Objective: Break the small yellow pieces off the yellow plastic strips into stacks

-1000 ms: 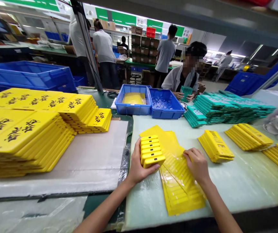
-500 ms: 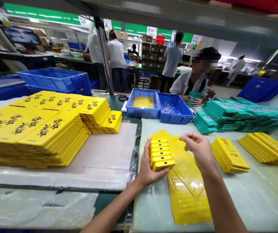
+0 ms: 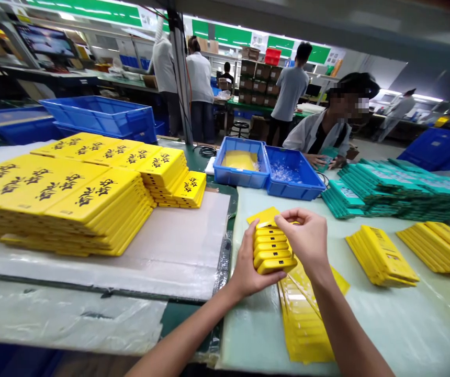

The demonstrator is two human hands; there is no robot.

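Observation:
My left hand [image 3: 248,267] is wrapped round a small stack of yellow cases [image 3: 275,254], their ends with dark ports facing me. At the top of that stack, my right hand [image 3: 305,233] is pinched; what its fingertips hold, if anything, is hidden. Beneath both hands lie yellow translucent sheets [image 3: 307,330] on the pale green mat. On the left stands a large pile of yellow cases with black lettering [image 3: 87,201]. Further right on the mat sits a smaller yellow stack [image 3: 384,256].
Two blue bins stand ahead, one with yellow sheets [image 3: 240,180], one with clear bits [image 3: 293,191]. Teal cases [image 3: 397,188] are piled at the right, near a seated person [image 3: 323,131]. A metal post [image 3: 180,78] rises behind the yellow pile. More yellow cases [image 3: 440,246] lie far right.
My right hand has moved left and in to the top of the held stack, from the sheet's edge beside it. The view has shifted slightly.

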